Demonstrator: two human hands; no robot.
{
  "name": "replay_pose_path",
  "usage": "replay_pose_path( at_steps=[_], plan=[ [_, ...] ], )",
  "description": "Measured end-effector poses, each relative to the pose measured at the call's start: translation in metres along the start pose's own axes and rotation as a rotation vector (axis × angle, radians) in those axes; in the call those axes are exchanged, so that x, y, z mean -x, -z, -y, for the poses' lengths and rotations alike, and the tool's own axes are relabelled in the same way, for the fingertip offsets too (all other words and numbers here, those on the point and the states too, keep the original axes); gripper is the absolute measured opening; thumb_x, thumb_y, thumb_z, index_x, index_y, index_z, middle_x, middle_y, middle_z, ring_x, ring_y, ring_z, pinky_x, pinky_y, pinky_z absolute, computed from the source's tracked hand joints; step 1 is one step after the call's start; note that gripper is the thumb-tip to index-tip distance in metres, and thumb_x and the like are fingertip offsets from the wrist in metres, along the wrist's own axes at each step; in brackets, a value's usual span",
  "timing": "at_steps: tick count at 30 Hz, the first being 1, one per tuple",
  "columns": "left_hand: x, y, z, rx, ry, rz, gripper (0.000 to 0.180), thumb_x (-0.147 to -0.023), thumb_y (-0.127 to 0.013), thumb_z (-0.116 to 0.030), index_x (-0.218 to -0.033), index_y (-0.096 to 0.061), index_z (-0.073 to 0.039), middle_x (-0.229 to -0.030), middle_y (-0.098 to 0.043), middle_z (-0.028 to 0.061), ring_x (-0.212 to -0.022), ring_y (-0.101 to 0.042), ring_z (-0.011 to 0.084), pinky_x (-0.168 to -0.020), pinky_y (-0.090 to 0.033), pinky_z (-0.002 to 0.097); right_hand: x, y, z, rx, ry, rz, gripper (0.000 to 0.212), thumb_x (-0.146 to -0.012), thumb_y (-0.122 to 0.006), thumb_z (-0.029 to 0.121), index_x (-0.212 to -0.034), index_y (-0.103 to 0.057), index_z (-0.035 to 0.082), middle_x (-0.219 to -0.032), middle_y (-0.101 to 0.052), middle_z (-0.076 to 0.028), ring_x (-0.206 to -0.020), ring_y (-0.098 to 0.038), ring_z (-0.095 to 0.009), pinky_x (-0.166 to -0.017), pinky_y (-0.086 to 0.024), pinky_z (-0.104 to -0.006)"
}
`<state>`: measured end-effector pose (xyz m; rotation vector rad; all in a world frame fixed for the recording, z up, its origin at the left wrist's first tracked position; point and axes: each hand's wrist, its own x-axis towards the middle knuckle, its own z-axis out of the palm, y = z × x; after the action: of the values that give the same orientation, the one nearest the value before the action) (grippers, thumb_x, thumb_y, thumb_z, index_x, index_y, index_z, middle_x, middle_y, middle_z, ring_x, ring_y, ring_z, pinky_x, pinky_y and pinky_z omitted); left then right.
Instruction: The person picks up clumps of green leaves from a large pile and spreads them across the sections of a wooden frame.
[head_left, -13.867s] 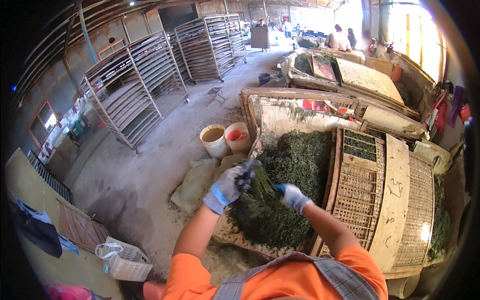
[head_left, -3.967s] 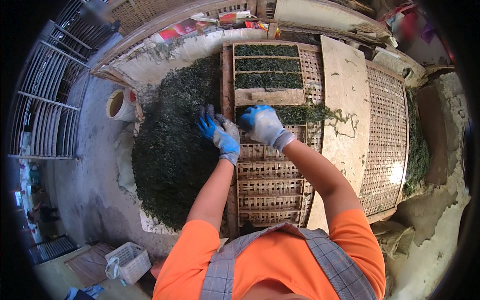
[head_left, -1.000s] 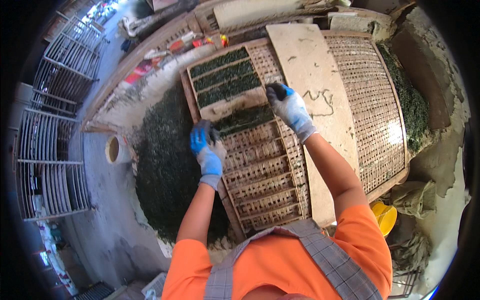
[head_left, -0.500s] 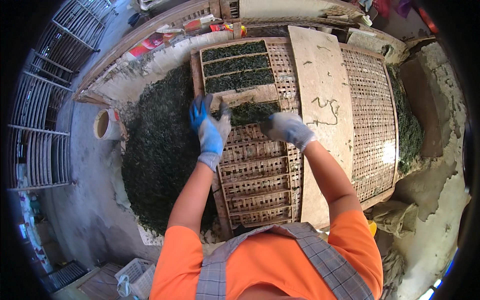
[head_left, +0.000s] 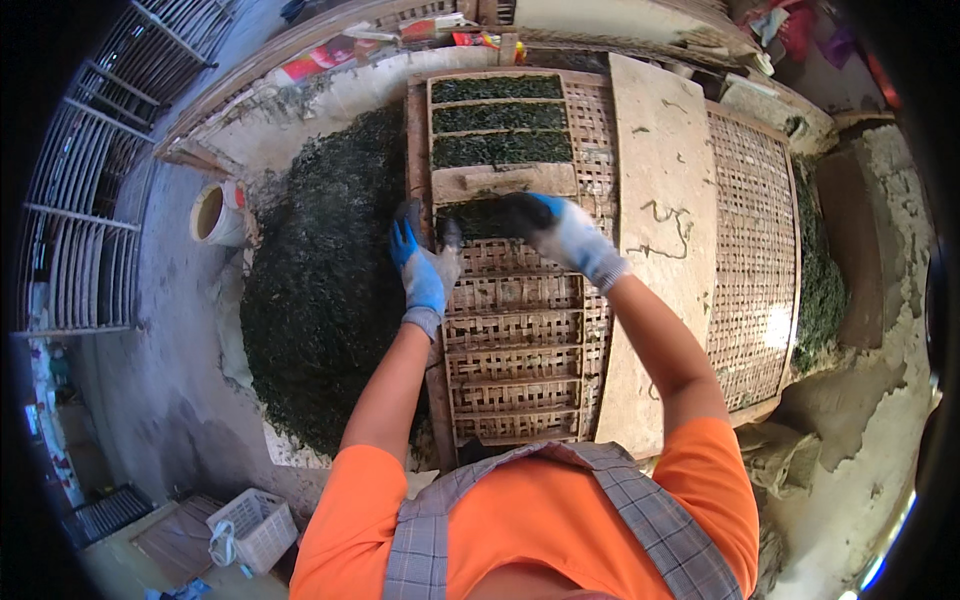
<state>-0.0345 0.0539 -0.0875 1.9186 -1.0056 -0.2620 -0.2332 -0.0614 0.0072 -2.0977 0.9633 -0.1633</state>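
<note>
A wooden frame (head_left: 513, 367) with slatted crosspieces lies over a woven bamboo mat (head_left: 590, 130). Dark green leafy shreds (head_left: 500, 149) fill several of its far rows; the nearer rows show bare weave. Across the frame lies a short wooden board (head_left: 505, 181). Just below it, a row of shreds (head_left: 468, 218) is partly covered by my right hand (head_left: 560, 232), gloved in white and blue, its blurred fingers stretched flat over them. My left hand (head_left: 428, 265), in a matching glove, rests at the frame's left edge, fingers spread and thumb towards that row.
A large heap of the dark green shreds (head_left: 315, 290) lies to the left, beside a white bucket (head_left: 215, 215). On the right are a long plank (head_left: 660, 280) and another woven mat (head_left: 750, 250). Slatted racks (head_left: 85, 225) stand far left; a white plastic basket (head_left: 262, 530) is low left.
My right hand has swept left and slightly away over the row of shreds, covering more of it. My left hand has come off the short board to the frame's edge.
</note>
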Motion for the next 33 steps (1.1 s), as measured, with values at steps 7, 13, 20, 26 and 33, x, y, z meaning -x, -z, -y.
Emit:
replay_pose_path(
  at_steps=[7, 13, 20, 26, 33],
  plan=[
    [0.009, 0.032, -0.017, -0.006, -0.195, 0.115, 0.061, -0.086, -0.064, 0.0, -0.142, -0.041, -0.004, -0.141, -0.044, 0.0147, -0.134, -0.04, 0.0274, -0.115, -0.032, 0.0395, -0.005, 0.009, -0.032, 0.889, 0.88, -0.247, 0.061, -0.084, -0.067, 0.039, -0.136, -0.051, 0.012, -0.145, -0.047, -0.013, -0.132, -0.046, -0.031, -0.113, -0.035, -0.046],
    [0.014, 0.016, 0.013, 0.195, -0.065, 0.051, 0.059, -0.087, -0.053, 0.011, -0.143, -0.041, -0.005, -0.141, -0.046, 0.0103, -0.131, -0.044, 0.0215, -0.113, -0.035, 0.0337, -0.052, -0.052, 0.028, 1.046, 0.692, 0.069, 0.039, -0.093, -0.054, 0.032, -0.131, -0.057, 0.027, -0.146, -0.048, -0.004, -0.133, -0.045, -0.028, -0.116, -0.031, -0.0422],
    [0.025, 0.009, 0.034, 0.909, 0.301, -0.063, 0.041, -0.094, -0.044, 0.005, -0.133, -0.053, -0.003, -0.131, -0.05, 0.0094, -0.118, -0.052, 0.0195, -0.101, -0.043, 0.0259, -0.023, -0.005, 0.064, 0.396, -0.104, -0.178, 0.019, -0.09, -0.062, 0.032, -0.101, -0.075, 0.023, -0.087, -0.074, -0.005, -0.074, -0.071, -0.024, -0.07, -0.058, -0.0366],
    [0.015, 0.02, -0.004, -0.01, -0.225, -0.069, 0.051, -0.082, -0.048, 0.011, -0.131, -0.054, 0.0, -0.14, -0.046, 0.0168, -0.129, -0.046, 0.031, -0.111, -0.038, 0.0344, -0.001, -0.062, 0.025, 0.855, 0.516, -0.22, 0.05, -0.076, -0.063, 0.017, -0.126, -0.061, 0.017, -0.134, -0.058, -0.008, -0.127, -0.051, -0.03, -0.106, -0.042, -0.0429],
    [0.018, 0.04, -0.013, -0.281, -0.398, 0.084, 0.054, -0.073, -0.053, 0.0, -0.126, -0.062, -0.007, -0.146, -0.045, 0.0116, -0.139, -0.033, 0.0353, -0.119, -0.022, 0.0491, -0.008, -0.024, 0.057, 0.305, -0.184, 0.157, 0.022, -0.087, -0.06, 0.025, -0.1, -0.071, 0.011, -0.086, -0.072, -0.014, -0.074, -0.068, -0.028, -0.071, -0.055, -0.036]
  ],
)
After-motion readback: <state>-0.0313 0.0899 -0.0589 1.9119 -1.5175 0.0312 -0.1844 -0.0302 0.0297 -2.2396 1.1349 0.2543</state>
